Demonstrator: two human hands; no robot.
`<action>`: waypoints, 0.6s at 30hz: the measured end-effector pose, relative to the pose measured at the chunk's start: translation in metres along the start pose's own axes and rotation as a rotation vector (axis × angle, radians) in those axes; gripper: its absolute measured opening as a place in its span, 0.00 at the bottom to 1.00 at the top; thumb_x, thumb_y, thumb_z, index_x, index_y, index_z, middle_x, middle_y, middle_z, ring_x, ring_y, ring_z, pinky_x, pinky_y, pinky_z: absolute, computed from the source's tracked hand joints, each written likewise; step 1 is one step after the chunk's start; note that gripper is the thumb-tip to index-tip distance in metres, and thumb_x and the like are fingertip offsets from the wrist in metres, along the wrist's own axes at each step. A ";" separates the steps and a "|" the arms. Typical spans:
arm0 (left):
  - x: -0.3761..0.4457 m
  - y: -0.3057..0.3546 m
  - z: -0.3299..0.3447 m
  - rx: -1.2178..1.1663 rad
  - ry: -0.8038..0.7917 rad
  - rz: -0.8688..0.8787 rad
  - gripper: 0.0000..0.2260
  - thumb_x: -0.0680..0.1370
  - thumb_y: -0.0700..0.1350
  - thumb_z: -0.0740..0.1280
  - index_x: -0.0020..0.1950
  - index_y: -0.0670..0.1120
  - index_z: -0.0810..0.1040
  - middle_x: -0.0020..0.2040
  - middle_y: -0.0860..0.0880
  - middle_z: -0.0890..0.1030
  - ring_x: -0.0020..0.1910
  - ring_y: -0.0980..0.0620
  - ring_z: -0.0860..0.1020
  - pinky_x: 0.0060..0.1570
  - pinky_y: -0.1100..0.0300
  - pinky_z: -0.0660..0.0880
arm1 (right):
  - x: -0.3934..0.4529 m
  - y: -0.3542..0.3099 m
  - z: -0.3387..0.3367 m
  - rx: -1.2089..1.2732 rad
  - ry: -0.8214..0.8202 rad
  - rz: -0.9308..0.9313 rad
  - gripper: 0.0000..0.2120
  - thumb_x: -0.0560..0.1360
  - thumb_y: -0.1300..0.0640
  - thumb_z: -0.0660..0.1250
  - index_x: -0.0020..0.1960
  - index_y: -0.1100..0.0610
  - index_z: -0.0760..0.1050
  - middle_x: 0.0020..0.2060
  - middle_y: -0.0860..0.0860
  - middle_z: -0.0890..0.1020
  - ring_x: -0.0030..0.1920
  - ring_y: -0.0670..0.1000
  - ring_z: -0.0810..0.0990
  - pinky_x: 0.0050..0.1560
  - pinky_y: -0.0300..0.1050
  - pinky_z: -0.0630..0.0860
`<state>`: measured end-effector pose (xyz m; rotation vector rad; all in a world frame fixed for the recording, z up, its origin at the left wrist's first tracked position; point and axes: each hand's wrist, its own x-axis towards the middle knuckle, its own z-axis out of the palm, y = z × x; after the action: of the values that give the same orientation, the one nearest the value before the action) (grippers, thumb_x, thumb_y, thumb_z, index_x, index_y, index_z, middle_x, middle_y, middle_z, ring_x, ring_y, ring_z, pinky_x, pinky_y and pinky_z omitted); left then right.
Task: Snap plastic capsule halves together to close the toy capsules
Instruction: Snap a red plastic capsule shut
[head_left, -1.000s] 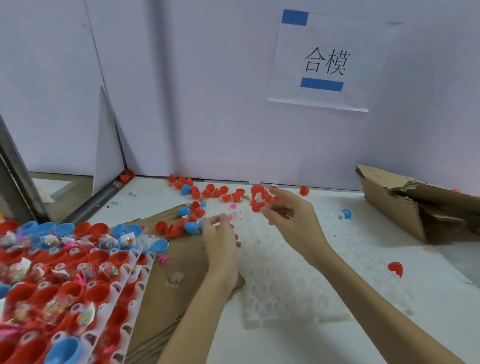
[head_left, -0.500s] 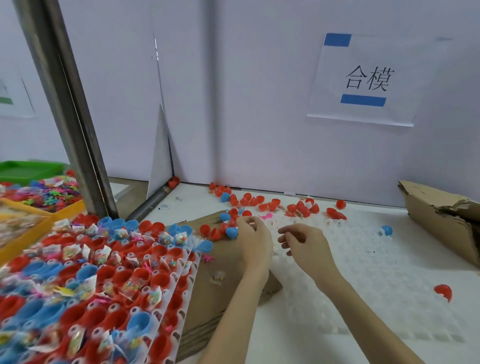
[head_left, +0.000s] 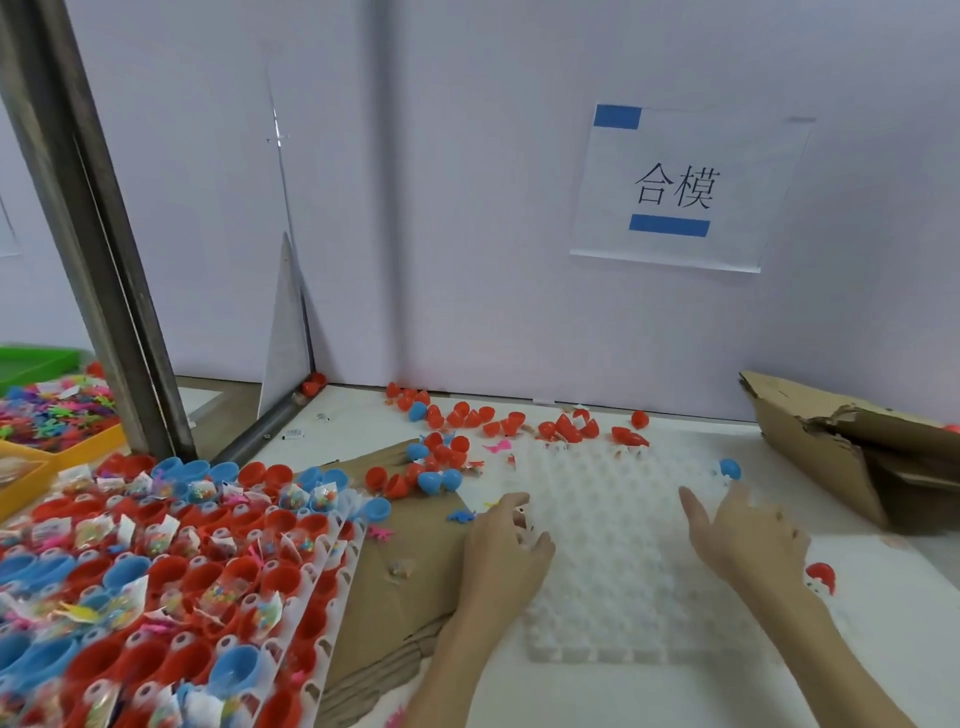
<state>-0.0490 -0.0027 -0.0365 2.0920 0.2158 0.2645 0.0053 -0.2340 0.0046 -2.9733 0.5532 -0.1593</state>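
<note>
we see both hands over the white dimpled tray (head_left: 623, 597) in the lower middle of the frame. our left hand (head_left: 506, 551) rests at the tray's left edge with its fingers loosely bent; whether it holds anything small we cannot tell, as the fingertips are blurred. our right hand (head_left: 748, 535) lies on the tray's right part with fingers spread and relaxed, thumb pointing up and left, gripping nothing.

the capsule halves are not in either hand. a scatter of loose red and blue capsule halves (head_left: 498, 421) runs along the foot of the wall, above the white tray in the middle of the frame, with a tighter cluster (head_left: 436, 467) just up and left of the left hand, on a sheet of brown cardboard (head_left: 415, 571). one blue half (head_left: 730, 468) sits just above the right hand, and one red half (head_left: 821, 577) lies to the right of the right wrist.

at the lower left a rack of red and blue cups (head_left: 156, 597) holds small bagged toys. beyond it, at the far left, a yellow bin (head_left: 62, 447) holds bright toy pieces, behind a grey metal post (head_left: 104, 260). a torn cardboard box (head_left: 841, 441) sits at the right edge. on the wall in the upper right hangs a paper sign (head_left: 675, 187) with blue tape.
</note>
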 end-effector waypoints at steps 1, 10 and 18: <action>0.001 0.000 -0.002 -0.051 0.027 -0.003 0.23 0.79 0.44 0.71 0.74 0.49 0.73 0.52 0.53 0.79 0.47 0.54 0.78 0.51 0.56 0.81 | 0.004 0.004 -0.002 0.033 0.001 0.015 0.34 0.82 0.34 0.46 0.77 0.57 0.60 0.66 0.60 0.74 0.66 0.61 0.74 0.68 0.57 0.69; 0.013 -0.002 -0.046 -0.861 0.202 -0.329 0.08 0.78 0.41 0.75 0.56 0.47 0.86 0.53 0.48 0.87 0.51 0.52 0.85 0.49 0.62 0.83 | 0.026 0.034 -0.009 0.953 -0.431 0.102 0.29 0.74 0.47 0.75 0.67 0.65 0.76 0.51 0.56 0.80 0.52 0.57 0.79 0.55 0.52 0.71; 0.014 0.001 -0.052 -1.634 0.047 -0.422 0.20 0.87 0.53 0.55 0.65 0.43 0.80 0.57 0.43 0.87 0.56 0.44 0.85 0.54 0.52 0.78 | 0.025 0.034 0.007 1.415 -0.742 -0.013 0.30 0.68 0.46 0.76 0.68 0.51 0.76 0.56 0.54 0.86 0.55 0.60 0.86 0.43 0.54 0.84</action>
<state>-0.0499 0.0430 -0.0082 0.4032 0.3059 0.1279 0.0171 -0.2736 -0.0047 -1.4716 0.1528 0.3830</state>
